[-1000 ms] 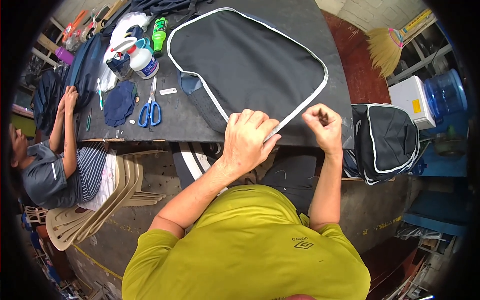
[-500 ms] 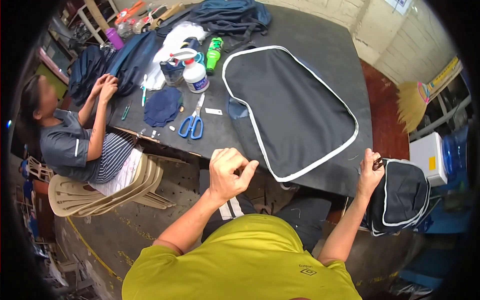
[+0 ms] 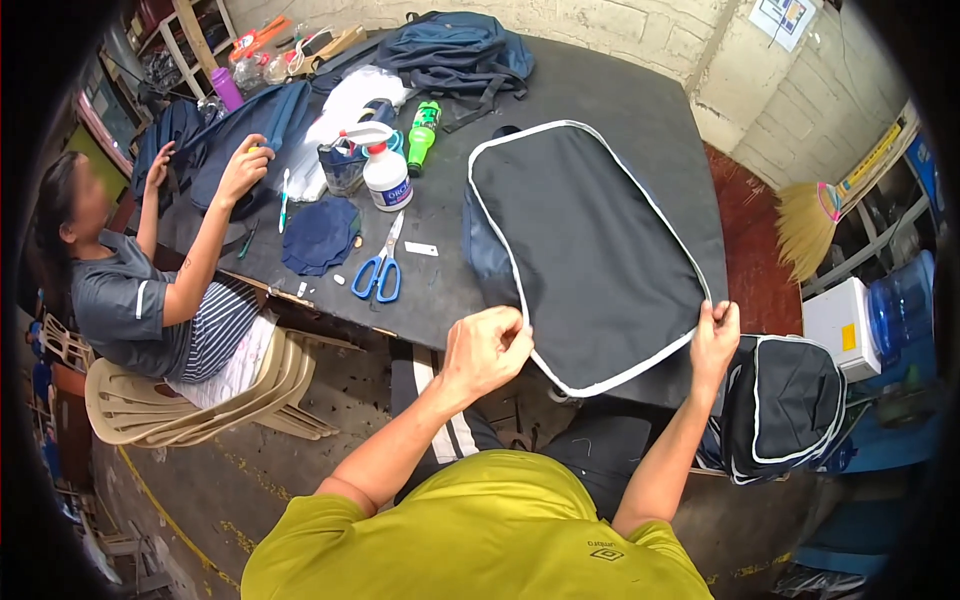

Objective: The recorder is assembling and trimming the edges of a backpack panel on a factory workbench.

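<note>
On the table in front of me lies a black fabric bag [image 3: 600,250], apparently inside out, with white binding along its seams and some navy cloth at its left side. My left hand [image 3: 487,352] pinches the white binding at the near left. At the near right corner, the fingers of my right hand [image 3: 714,342] close on the same binding. Whether the right palm also holds a small dark object is hidden. Left of the bag are blue-handled scissors [image 3: 378,275], a white rectangular piece [image 3: 421,249] and round navy fabric pieces [image 3: 320,236].
A white spray bottle [image 3: 386,180] and a green bottle [image 3: 423,138] stand farther back, near navy backpacks [image 3: 455,55]. A co-worker [image 3: 140,270] sits at left on stacked chairs [image 3: 180,405]. Another white-bound black bag [image 3: 790,395] is at my right, below a broom [image 3: 808,230].
Both my hands have come onto the bag's binding; the right one showed a small dark object before. The bag's near edge has shifted. The co-worker's hands have moved apart.
</note>
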A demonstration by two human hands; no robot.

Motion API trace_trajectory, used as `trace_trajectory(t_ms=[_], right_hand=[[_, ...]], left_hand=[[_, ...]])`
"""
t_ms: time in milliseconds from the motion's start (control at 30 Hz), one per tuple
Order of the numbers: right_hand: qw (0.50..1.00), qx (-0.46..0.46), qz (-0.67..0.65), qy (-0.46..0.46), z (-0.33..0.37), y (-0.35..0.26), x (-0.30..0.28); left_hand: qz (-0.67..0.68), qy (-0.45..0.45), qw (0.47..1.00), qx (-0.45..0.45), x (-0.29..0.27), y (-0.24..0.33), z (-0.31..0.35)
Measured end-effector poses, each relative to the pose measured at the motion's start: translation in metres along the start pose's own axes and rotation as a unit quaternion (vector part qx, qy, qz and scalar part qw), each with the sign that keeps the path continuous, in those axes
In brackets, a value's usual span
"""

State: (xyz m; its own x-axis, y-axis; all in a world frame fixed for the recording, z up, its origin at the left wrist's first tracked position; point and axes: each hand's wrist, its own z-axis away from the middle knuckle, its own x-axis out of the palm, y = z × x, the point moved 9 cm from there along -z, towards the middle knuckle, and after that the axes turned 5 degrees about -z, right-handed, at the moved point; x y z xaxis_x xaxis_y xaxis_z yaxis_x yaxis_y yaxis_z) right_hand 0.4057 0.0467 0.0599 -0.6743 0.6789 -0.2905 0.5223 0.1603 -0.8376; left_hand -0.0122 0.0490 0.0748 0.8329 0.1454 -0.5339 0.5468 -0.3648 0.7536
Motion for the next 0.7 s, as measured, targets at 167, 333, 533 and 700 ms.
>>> trace_trajectory(t_ms=[167,333,533,700], right_hand=[[0.989,0.069,-0.114,-0.064,0.049,0.044,0.003],[0.997,0.025,-0.055,-0.047,0.061,0.033,0.006],[0.998,-0.014,-0.035,-0.040,0.057,0.021,0.015],[0.998,0.022,-0.044,-0.043,0.059,0.033,0.010]], left_hand=[[-0.124,0.029,0.983,0.131,-0.037,0.025,-0.002],[-0.151,0.070,0.962,0.217,-0.046,0.043,-0.116],[-0.352,0.024,0.932,0.086,-0.005,-0.059,-0.251],[-0.288,-0.113,0.948,0.077,0.031,-0.060,-0.228]])
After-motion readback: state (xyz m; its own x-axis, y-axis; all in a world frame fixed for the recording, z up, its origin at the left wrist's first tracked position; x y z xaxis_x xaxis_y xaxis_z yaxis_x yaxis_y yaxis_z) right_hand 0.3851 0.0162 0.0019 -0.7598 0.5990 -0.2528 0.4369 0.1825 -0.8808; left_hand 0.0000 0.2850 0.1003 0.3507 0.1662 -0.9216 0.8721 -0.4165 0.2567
